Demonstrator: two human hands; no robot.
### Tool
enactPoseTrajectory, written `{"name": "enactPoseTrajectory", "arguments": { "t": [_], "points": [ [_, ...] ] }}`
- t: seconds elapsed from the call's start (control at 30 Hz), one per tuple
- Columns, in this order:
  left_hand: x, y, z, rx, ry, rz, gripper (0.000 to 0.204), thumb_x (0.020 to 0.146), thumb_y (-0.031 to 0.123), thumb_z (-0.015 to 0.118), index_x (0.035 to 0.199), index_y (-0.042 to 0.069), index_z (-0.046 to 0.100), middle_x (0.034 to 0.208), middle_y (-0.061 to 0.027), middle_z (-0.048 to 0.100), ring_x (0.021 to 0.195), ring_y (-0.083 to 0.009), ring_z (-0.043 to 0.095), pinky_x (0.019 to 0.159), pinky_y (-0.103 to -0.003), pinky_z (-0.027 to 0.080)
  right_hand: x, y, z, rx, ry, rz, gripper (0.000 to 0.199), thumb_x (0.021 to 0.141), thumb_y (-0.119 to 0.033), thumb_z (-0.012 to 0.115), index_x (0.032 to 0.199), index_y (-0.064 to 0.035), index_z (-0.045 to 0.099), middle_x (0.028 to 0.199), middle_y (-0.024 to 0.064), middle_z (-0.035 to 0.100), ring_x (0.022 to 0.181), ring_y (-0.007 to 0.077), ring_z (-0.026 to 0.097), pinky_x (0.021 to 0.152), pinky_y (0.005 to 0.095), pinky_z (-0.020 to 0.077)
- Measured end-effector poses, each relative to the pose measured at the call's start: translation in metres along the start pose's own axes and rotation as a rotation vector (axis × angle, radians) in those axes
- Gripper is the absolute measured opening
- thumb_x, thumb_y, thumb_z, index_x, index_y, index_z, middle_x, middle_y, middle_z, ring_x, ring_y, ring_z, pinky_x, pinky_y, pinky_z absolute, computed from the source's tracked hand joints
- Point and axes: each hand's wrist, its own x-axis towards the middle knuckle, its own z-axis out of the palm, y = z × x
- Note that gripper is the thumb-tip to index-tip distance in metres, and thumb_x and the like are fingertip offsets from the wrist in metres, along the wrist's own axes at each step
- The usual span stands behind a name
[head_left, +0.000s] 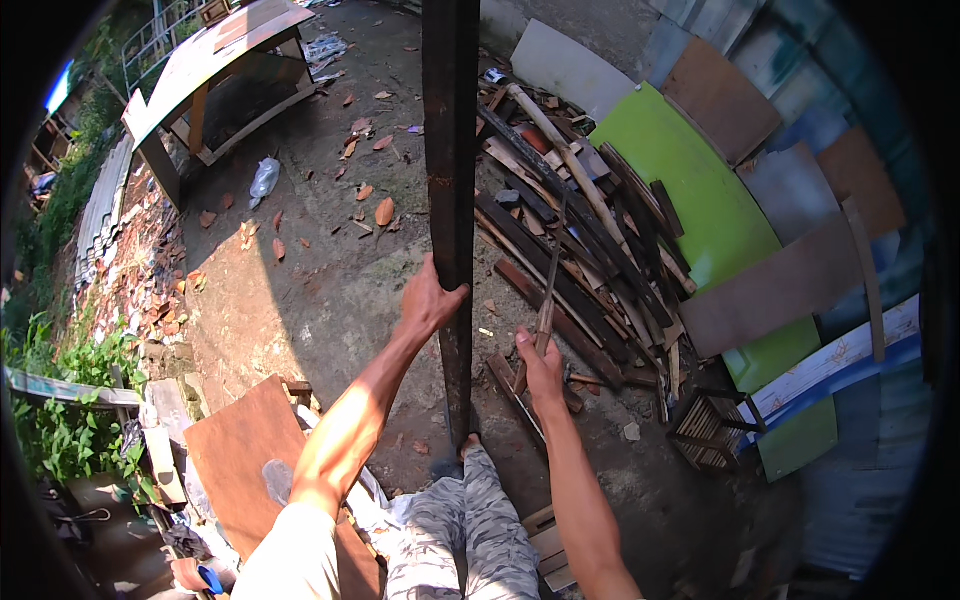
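Observation:
A long dark wooden beam (pixel 452 150) stands upright in front of me, running from the top edge of the view down to the ground by my feet. My left hand (pixel 432 298) grips it about midway, the thumb across its near face and the other fingers mostly hidden. Just right of the beam, my right hand (pixel 541 362) is closed around the brown handle of a machete-like long knife (pixel 552 280). Its narrow dark blade points up and away, apart from the beam.
A heap of dark wood scraps (pixel 590 240) lies to the right. Behind it, boards and a green panel (pixel 690 180) lean by sheet metal. A slatted wooden crate (pixel 705 430) stands nearer. Far left is a wooden table (pixel 220 50); a brown board (pixel 245 450) lies near left.

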Motion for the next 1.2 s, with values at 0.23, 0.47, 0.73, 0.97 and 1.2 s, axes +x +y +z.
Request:
{"name": "enactPoseTrajectory", "arguments": {
  "t": [0.23,0.47,0.73,0.97,1.2],
  "points": [
    [-0.045,0.004,0.005,0.145,-0.010,0.137,0.062,0.072,0.022,0.070,0.126,0.005,0.044,0.092,-0.0252,0.069,0.086,-0.0466,0.066,0.078,-0.054,0.052,-0.056,-0.046,-0.054,0.085,0.032,-0.007,0.047,0.094,-0.030,0.070,0.129,-0.0006,0.058,0.128,0.0083,0.065,0.108,0.0137,0.059,0.096,0.0309,0.0442],
    [-0.108,-0.019,0.058,0.232,-0.221,0.278,0.060,0.071,0.020,0.071,0.124,0.007,0.047,0.092,-0.0222,0.068,0.089,-0.0442,0.066,0.077,-0.054,0.053,-0.093,-0.002,-0.129,-0.047,0.098,0.119,0.042,0.096,-0.030,0.067,0.125,-0.0004,0.061,0.125,0.0099,0.067,0.115,0.0168,0.062,0.094,0.0301,0.0460],
    [-0.156,-0.064,0.140,0.409,-0.558,0.264,0.058,0.069,0.017,0.071,0.123,0.008,0.049,0.097,-0.0208,0.069,0.093,-0.0428,0.066,0.078,-0.053,0.053,-0.146,0.081,-0.246,0.057,0.357,0.438,0.035,0.099,-0.023,0.062,0.124,0.0018,0.059,0.120,0.0096,0.068,0.108,0.0164,0.064,0.089,0.0291,0.0488],
    [-0.171,-0.083,0.233,0.490,-0.688,0.105,0.045,0.073,0.012,0.064,0.117,0.012,0.052,0.092,-0.0207,0.069,0.093,-0.0429,0.066,0.078,-0.053,0.052,-0.184,0.111,-0.357,0.043,0.549,0.513,0.038,0.102,-0.021,0.057,0.131,0.0031,0.053,0.127,0.0123,0.065,0.111,0.0170,0.063,0.090,0.0287,0.0488],
    [-0.163,-0.106,0.335,0.640,-0.677,0.055,0.040,0.074,0.005,0.061,0.112,0.010,0.050,0.100,-0.0171,0.068,0.095,-0.0442,0.064,0.077,-0.053,0.055,-0.146,0.168,-0.473,0.072,0.587,0.514,0.043,0.100,-0.023,0.060,0.132,0.0045,0.051,0.130,0.0138,0.064,0.113,0.0180,0.062,0.094,0.0294,0.0472]
  ]
}}
